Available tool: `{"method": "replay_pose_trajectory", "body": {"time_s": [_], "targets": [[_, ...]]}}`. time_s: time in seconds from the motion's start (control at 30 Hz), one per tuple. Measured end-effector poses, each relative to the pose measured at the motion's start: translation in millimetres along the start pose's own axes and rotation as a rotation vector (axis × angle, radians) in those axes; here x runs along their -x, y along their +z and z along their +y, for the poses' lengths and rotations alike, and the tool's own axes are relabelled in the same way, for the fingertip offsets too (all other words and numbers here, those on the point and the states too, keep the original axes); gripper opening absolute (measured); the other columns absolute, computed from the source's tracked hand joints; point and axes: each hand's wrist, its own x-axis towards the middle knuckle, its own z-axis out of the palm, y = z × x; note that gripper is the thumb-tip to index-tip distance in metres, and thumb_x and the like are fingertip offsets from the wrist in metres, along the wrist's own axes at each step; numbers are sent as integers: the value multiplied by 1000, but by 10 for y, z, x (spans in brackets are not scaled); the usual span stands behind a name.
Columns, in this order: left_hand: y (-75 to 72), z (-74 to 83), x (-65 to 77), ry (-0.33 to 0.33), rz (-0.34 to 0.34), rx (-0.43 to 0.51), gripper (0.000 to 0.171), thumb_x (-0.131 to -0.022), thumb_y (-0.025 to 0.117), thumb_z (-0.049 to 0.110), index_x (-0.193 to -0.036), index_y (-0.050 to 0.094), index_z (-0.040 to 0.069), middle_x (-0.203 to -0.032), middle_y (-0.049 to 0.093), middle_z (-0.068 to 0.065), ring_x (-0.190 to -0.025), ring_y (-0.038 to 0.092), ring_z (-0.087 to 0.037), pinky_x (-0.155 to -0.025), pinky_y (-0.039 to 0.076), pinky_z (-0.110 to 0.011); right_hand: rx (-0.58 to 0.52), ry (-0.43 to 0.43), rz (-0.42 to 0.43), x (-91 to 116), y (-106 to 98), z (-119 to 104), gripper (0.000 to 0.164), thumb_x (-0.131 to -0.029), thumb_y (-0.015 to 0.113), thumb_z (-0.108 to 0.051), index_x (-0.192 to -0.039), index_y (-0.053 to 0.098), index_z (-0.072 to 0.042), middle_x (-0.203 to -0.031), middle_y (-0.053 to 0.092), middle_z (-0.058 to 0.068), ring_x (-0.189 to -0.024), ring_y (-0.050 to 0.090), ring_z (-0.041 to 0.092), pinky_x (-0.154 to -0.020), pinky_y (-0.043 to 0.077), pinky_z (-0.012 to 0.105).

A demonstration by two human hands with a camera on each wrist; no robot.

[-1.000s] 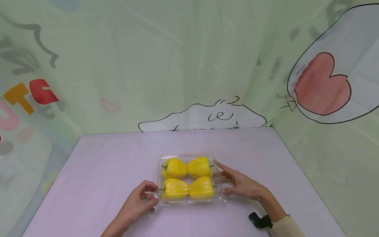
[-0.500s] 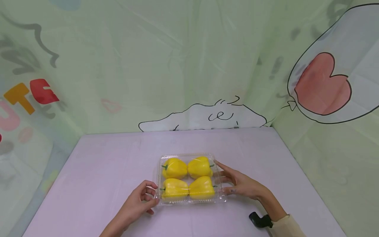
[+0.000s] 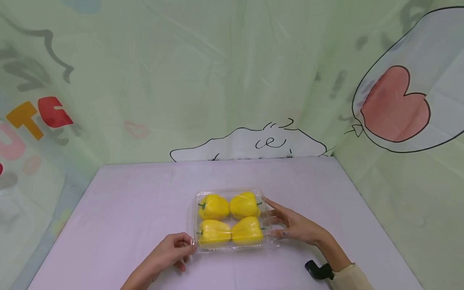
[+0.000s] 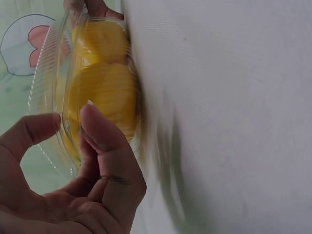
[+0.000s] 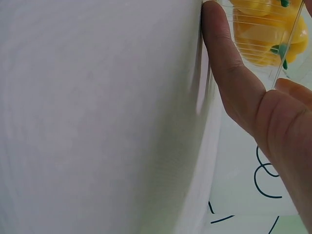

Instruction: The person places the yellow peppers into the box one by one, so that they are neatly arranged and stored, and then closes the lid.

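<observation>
A clear plastic clamshell box [image 3: 230, 250] with a closed lid sits on the table, holding several yellow bell peppers [image 3: 214, 207] with green stems. At its near left corner my left hand [image 3: 167, 254] pinches the rim between thumb and fingers; the left wrist view has this hand [image 4: 92, 170] close up against the ridged side. My right hand [image 3: 299, 226] holds the right side, with one finger reaching to the far corner and the others lower down. In the right wrist view a straight finger [image 5: 224, 53] lies low along the box's side, near the tabletop. Some right fingertips are hidden.
The pale lilac tabletop [image 3: 145, 193] extends around the box. A black curved piece [image 3: 319, 270] is at the right wrist, beside a beige sleeve [image 3: 351, 278]. Light green printed curtains [image 3: 217, 80] enclose the back and sides.
My left hand has slid slightly down towards the near left corner of the box, and its fingers have shifted on the rim. The right hand and the box have hardly moved.
</observation>
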Motion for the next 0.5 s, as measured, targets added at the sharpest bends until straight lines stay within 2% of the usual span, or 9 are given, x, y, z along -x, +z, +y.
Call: {"method": "replay_pose_trajectory", "body": {"time_s": [0.17, 0.5], "targets": [[5, -14, -6, 11, -63, 9, 22, -98, 68, 24, -99, 70, 2, -79, 67, -1, -56, 58, -9, -54, 55, -22, -8, -4, -5, -1, 0, 16, 108, -89, 82, -9, -172, 14, -22, -163, 37, 35, -142, 50, 50, -99, 63, 34], [15, 17, 7, 18, -58, -8, 27, -100, 62, 25, -90, 68, 1, -75, 62, 1, -57, 56, -9, -52, 53, -21, 4, 2, 13, 0, 2, 11, 109, -88, 84, -11, -172, 16, -23, -162, 38, 35, -143, 50, 52, -100, 63, 36]]}}
